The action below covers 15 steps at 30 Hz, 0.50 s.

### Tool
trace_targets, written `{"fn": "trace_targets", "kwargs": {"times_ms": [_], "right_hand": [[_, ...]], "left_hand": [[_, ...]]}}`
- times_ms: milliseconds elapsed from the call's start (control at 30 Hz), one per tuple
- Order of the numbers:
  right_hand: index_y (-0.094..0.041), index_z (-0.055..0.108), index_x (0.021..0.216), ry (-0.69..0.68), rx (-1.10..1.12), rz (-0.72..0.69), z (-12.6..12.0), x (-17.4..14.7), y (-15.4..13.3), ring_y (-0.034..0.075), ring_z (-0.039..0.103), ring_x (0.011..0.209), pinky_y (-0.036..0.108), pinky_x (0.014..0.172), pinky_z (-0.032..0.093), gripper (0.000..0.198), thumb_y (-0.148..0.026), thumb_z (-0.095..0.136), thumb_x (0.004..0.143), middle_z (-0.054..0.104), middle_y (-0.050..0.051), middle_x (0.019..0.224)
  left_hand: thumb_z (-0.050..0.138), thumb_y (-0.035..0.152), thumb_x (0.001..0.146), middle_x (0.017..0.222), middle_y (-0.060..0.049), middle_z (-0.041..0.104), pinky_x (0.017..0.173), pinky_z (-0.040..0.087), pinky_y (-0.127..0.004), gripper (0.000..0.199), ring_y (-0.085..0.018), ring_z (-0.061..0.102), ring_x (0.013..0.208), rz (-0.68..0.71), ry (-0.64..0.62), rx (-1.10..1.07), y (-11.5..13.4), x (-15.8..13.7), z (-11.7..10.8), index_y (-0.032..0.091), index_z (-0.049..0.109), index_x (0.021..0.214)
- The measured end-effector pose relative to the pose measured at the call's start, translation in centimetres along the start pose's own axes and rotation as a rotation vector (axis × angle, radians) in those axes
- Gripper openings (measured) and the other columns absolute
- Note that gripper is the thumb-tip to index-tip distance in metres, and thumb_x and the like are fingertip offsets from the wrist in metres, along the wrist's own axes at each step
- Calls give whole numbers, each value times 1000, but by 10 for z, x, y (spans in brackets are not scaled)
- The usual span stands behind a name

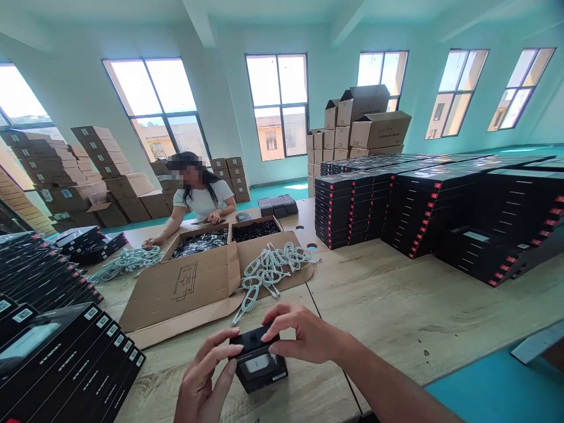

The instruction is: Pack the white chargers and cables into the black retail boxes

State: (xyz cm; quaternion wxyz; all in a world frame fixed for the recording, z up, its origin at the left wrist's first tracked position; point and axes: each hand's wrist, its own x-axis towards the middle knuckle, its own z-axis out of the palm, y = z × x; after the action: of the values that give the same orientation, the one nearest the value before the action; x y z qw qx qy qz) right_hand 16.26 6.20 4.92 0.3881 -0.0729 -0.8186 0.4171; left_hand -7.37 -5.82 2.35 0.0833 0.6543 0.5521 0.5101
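Observation:
A small black box (259, 380) stands upright on the wooden table in front of me. A light-coloured shape shows in its front window, and a white label sits low on that face. My left hand (207, 370) grips the box's left side, fingertips on the top edge and thumb at the front. From the right, my right hand (304, 336) holds the top, its fingers curled over the dark upper face and the thumb against the front edge. Just beyond the box lie coiled white cables (268, 267) on a cardboard flap.
An opened carton (176, 288) holds small packed parts; a co-worker (200, 188) sits behind it, one arm reaching toward another cable bundle (127, 261). Black boxes are stacked at left (79, 364) and right (409, 211). Brown cartons (365, 126) stand by the windows.

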Motion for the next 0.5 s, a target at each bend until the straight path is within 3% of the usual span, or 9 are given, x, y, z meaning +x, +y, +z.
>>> {"fn": "trace_targets", "kwargs": {"times_ms": [100,233,333,500], "right_hand": [[-25,79,113,57,78,98,4,-6,15,23,69,104,34,86,56,28,-38,72,90,73,11,115],[-24,79,111,321,385,360,10,-4,30,21,71,88,33,73,59,38,-51,74,85,78,7,102],[-23,79,107,440,565,478,7,-1,23,19,70,77,31,66,59,46,-56,81,75,77,3,88],[-22,81,102,478,627,498,-2,1,-3,19,70,77,28,62,58,46,-55,85,70,76,2,84]], "left_hand": [[68,39,90,142,-9,64,103,55,-36,26,-28,63,128,-192,-27,-222,-2,-2,10,32,76,113],[77,45,81,156,-8,54,103,56,-39,66,-33,57,136,-469,67,-506,16,1,27,36,56,143],[79,47,78,148,-9,62,105,55,-40,60,-35,54,138,-587,84,-619,35,0,30,31,65,135],[88,45,66,145,-11,64,101,58,-48,66,-42,58,132,-727,66,-765,62,2,22,28,71,128]]}}
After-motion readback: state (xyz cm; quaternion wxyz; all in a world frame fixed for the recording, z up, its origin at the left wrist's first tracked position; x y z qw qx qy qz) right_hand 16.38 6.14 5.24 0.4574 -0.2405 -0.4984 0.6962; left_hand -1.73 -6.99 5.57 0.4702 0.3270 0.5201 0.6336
